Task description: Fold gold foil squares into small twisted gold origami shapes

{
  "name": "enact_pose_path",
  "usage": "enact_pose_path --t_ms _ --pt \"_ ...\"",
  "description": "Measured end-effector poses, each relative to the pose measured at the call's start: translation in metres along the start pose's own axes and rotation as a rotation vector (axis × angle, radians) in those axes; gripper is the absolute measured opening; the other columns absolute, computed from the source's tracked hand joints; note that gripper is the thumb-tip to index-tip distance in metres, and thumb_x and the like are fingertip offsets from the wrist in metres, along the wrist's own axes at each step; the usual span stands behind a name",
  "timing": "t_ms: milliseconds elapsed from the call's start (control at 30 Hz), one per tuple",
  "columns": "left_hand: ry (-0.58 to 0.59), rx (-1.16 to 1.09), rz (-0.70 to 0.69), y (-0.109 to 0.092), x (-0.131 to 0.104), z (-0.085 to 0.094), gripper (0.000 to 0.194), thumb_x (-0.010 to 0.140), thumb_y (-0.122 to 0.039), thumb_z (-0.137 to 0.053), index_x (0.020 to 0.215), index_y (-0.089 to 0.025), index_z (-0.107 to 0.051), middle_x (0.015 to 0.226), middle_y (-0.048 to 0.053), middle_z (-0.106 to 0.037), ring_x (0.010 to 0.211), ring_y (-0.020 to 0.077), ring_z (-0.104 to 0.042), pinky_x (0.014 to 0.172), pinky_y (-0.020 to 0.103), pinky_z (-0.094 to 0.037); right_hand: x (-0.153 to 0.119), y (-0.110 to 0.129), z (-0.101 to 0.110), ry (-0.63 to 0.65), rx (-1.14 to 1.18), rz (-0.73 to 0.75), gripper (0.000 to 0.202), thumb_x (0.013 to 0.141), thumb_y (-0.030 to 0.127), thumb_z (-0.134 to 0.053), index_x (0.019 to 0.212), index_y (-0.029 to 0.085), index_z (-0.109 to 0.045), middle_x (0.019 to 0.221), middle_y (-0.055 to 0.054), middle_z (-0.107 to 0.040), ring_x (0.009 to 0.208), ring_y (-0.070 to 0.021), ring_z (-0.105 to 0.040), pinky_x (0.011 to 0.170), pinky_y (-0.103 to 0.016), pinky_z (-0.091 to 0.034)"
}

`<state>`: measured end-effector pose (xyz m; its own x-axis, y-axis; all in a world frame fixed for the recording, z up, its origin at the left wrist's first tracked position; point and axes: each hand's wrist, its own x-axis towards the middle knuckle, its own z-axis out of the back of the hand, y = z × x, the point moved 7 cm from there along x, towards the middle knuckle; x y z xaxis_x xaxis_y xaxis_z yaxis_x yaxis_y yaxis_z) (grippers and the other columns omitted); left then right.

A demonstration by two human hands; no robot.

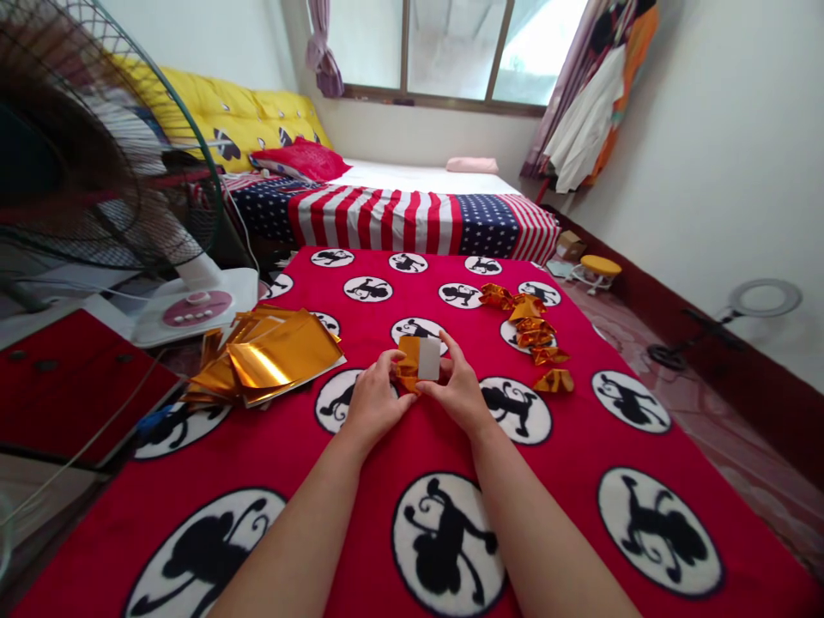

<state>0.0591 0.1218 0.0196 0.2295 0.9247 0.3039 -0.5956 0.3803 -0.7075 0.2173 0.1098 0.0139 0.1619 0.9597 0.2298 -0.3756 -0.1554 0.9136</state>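
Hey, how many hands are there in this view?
2. The left hand is at the gold side of the small gold-and-white piece; the right hand is at its white side. Neither hand is hidden, though some fingers are partly covered.

Bench point(360, 541): red, white circles, black monkey figures. Foil sheets point(283, 352): shiny orange-gold. Held paper point(420, 358): orange-gold, part white. Bedspread point(399, 219): red-and-white stripes, white stars on navy. Cushion point(302, 159): red.
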Motion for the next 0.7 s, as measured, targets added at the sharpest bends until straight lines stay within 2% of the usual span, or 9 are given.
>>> enact_pose_path --t_ms 67,167,267,367,467,567,633,700 --pt "0.015 -0.071 0.019 0.002 0.001 -0.001 0.068 0.064 -0.021 -0.078 0.125 -0.024 -0.049 0.091 0.001 -0.071 0.085 0.0206 -0.067 0.08 0.033 -0.05 0.001 0.0 -0.001 0.005 0.06 -0.002 0.089 0.066 0.022 -0.073 0.146 0.022 -0.035 0.083 0.0 -0.073 0.076 -0.0222 -0.07 0.068 -0.033 -0.057" --pt "0.014 -0.297 0.082 0.008 0.003 -0.003 0.063 0.069 -0.02 -0.073 0.127 -0.022 -0.049 0.08 -0.001 -0.07 0.075 0.0172 -0.068 0.075 0.03 -0.051 0.003 -0.001 -0.007 0.049 0.303 -0.032 0.096 0.067 0.023 -0.074 0.149 0.021 -0.024 0.093 -0.003 -0.074 0.084 -0.0226 -0.072 0.075 -0.035 -0.057" --pt "-0.014 -0.595 0.154 0.012 0.006 -0.007 0.044 0.073 -0.028 -0.071 0.114 -0.016 -0.061 0.08 0.003 -0.072 0.074 0.0173 -0.069 0.074 0.029 -0.053 0.004 -0.001 -0.011 0.019 0.547 -0.064 0.098 0.063 0.023 -0.079 0.146 0.021 -0.026 0.1 -0.005 -0.074 0.089 -0.023 -0.071 0.08 -0.035 -0.057" --pt "-0.059 -0.804 0.178 0.011 0.007 -0.013 0.03 0.074 -0.036 -0.071 0.094 -0.013 -0.07 0.086 0.007 -0.075 0.081 0.0189 -0.07 0.08 0.03 -0.054 0.003 0.002 -0.014 -0.062 0.649 -0.061 0.093 0.06 0.024 -0.083 0.14 0.022 -0.036 0.108 -0.007 -0.071 0.093 -0.0229 -0.07 0.083 -0.034 -0.056" --pt "-0.156 -0.858 0.199 0.01 0.006 -0.012 0.028 0.077 -0.038 -0.069 0.09 -0.014 -0.074 0.085 0.006 -0.075 0.082 0.0185 -0.069 0.08 0.028 -0.053 -0.001 0.007 -0.017 -0.116 0.638 -0.038 0.083 0.059 0.023 -0.085 0.132 0.021 -0.046 0.115 -0.008 -0.069 0.099 -0.0223 -0.068 0.087 -0.033 -0.054" --pt "-0.221 -0.821 0.243 0.015 0.005 -0.007 0.029 0.075 -0.038 -0.07 0.09 -0.013 -0.075 0.08 0.006 -0.075 0.072 0.0175 -0.067 0.069 0.026 -0.052 -0.003 0.01 -0.02 -0.099 0.576 -0.033 0.074 0.058 0.026 -0.086 0.124 0.02 -0.054 0.114 -0.007 -0.069 0.098 -0.0226 -0.067 0.086 -0.033 -0.054" --pt "-0.225 -0.735 0.245 0.017 0.006 0.0 0.028 0.074 -0.036 -0.07 0.088 -0.013 -0.075 0.077 0.005 -0.074 0.067 0.0164 -0.064 0.062 0.024 -0.049 -0.002 0.009 -0.014 -0.117 0.55 -0.027 0.065 0.063 0.033 -0.083 0.121 0.021 -0.057 0.113 -0.007 -0.069 0.099 -0.0225 -0.066 0.086 -0.033 -0.053" --pt "-0.164 -0.649 0.225 0.018 0.007 0.003 0.025 0.075 -0.035 -0.068 0.086 -0.013 -0.076 0.077 0.006 -0.073 0.066 0.0161 -0.063 0.058 0.023 -0.047 0.0 0.005 -0.002 -0.192 0.581 -0.025 0.05 0.076 0.042 -0.072 0.12 0.022 -0.059 0.114 -0.006 -0.069 0.102 -0.0209 -0.065 0.088 -0.032 -0.052"
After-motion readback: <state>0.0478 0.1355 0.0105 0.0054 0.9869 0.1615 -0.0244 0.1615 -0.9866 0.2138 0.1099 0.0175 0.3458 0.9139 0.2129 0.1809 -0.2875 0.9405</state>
